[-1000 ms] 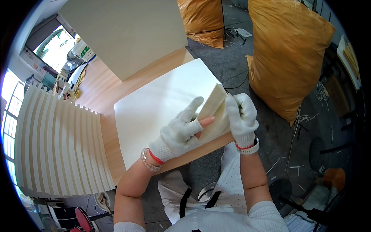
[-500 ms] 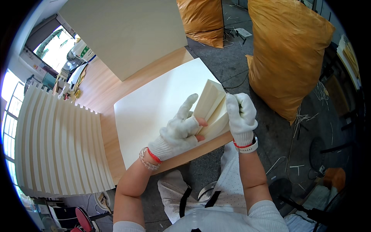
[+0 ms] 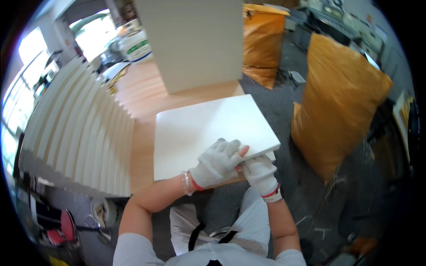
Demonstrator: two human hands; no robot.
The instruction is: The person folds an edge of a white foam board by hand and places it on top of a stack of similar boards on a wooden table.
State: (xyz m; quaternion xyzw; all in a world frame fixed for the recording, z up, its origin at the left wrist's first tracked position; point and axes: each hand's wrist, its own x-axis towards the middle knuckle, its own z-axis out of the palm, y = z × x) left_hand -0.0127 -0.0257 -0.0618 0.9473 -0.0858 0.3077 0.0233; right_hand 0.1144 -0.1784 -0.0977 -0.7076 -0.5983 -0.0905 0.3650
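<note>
A stack of white sheets point(image 3: 195, 126) lies on the wood-toned table in front of me, its right front corner reaching past the table edge. My left hand point(image 3: 217, 163), in a white knit glove with bare index and thumb tips, rests over the front edge. Its index tip is on top and its thumb tip is at the edge below, pinching the sheets. Beside it my right hand point(image 3: 261, 174), also gloved, reaches in under the raised front right corner. The upper sheets hide its fingertips, so its grip does not show.
Rows of white folded stacks point(image 3: 84, 128) stand at the table's left. A large pale board point(image 3: 195, 44) rises upright behind. Orange sacks point(image 3: 337, 106) stand on the floor to the right. At the far left are a white bucket point(image 3: 135, 44) and a red chair point(image 3: 66, 226).
The bent-up, fanned sheets at the right front have come down flat. My left hand has shifted to the front edge, and my right hand has dropped beneath the corner. The view has shifted.
</note>
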